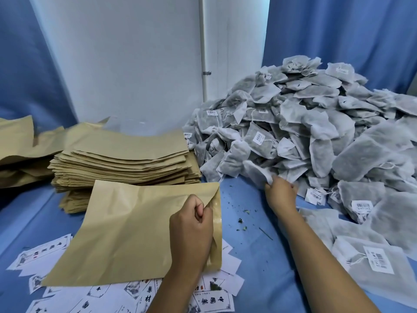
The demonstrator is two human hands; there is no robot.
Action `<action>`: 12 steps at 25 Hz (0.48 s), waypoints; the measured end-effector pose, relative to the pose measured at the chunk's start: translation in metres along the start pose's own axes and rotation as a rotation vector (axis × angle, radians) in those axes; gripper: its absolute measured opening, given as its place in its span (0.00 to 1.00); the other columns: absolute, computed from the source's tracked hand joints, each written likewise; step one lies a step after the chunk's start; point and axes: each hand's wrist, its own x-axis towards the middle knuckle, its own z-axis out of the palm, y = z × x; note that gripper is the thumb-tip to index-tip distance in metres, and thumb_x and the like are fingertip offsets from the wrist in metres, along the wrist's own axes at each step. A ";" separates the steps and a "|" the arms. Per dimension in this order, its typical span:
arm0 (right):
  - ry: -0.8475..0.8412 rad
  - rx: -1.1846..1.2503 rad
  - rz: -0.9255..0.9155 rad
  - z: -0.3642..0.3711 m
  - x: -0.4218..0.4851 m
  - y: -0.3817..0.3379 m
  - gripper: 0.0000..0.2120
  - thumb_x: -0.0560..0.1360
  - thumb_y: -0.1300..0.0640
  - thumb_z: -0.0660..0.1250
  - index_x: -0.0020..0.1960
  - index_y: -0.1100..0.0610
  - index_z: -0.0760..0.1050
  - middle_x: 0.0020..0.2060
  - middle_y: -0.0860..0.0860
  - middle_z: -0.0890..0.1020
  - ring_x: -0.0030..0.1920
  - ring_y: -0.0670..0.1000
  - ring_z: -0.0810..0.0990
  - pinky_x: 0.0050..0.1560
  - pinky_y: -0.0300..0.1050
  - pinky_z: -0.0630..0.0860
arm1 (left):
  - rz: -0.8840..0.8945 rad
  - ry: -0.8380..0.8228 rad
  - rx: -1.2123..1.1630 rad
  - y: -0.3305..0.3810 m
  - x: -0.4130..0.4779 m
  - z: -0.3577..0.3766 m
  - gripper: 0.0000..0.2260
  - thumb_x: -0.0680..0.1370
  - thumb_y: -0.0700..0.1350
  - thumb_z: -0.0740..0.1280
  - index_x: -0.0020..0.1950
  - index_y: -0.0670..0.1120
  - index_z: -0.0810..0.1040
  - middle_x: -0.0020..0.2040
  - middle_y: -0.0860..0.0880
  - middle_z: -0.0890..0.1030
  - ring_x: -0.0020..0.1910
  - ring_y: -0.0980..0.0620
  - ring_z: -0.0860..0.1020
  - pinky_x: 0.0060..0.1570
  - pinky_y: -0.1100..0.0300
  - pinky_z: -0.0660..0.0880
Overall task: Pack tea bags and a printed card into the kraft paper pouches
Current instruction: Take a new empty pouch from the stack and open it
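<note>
Left hand (191, 231) pinching pouch (126, 233) mouth over cards (209, 300); right hand (281, 192) gripping tea bag (256, 171) at heap (316, 123) edge.

— Bare hands? Two: left hand (191, 224) and right hand (281, 192).
— Flat brown kraft paper pouches?
— One held apart (135, 233); beyond it one tall stack of brown kraft pouches (126, 163), too many to count.
— Grey-white mesh tea bags with barcode tags?
— One heaped pile (304, 123), far past counting.
— White printed cards with black characters?
— Scattered loose (213, 301), partly hidden; well over a dozen, no exact figure.
</note>
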 end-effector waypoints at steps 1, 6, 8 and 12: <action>0.111 0.069 0.022 -0.003 0.001 0.001 0.06 0.75 0.60 0.63 0.50 0.61 0.74 0.53 0.60 0.78 0.56 0.59 0.73 0.60 0.50 0.60 | -0.012 -0.005 0.002 -0.001 0.000 0.001 0.17 0.70 0.33 0.64 0.31 0.47 0.59 0.25 0.54 0.58 0.26 0.53 0.57 0.26 0.61 0.54; 0.090 0.361 0.440 -0.013 0.015 0.018 0.18 0.77 0.51 0.60 0.60 0.64 0.75 0.61 0.66 0.72 0.64 0.65 0.66 0.64 0.54 0.62 | -0.027 -0.046 0.008 -0.002 -0.002 0.002 0.17 0.71 0.33 0.64 0.31 0.48 0.60 0.24 0.54 0.59 0.25 0.54 0.58 0.26 0.61 0.55; -0.016 0.585 0.427 -0.010 0.022 0.024 0.18 0.78 0.51 0.58 0.58 0.64 0.75 0.56 0.65 0.76 0.60 0.63 0.72 0.61 0.53 0.68 | -0.035 -0.036 0.012 -0.003 -0.002 0.002 0.17 0.71 0.33 0.64 0.31 0.49 0.59 0.24 0.54 0.60 0.25 0.53 0.59 0.26 0.61 0.56; 0.081 0.853 0.447 -0.013 0.018 0.024 0.07 0.77 0.58 0.63 0.44 0.62 0.74 0.38 0.56 0.76 0.43 0.54 0.74 0.43 0.47 0.69 | -0.036 -0.027 -0.019 -0.005 -0.002 0.000 0.17 0.70 0.34 0.64 0.31 0.49 0.60 0.24 0.53 0.60 0.25 0.53 0.59 0.26 0.61 0.56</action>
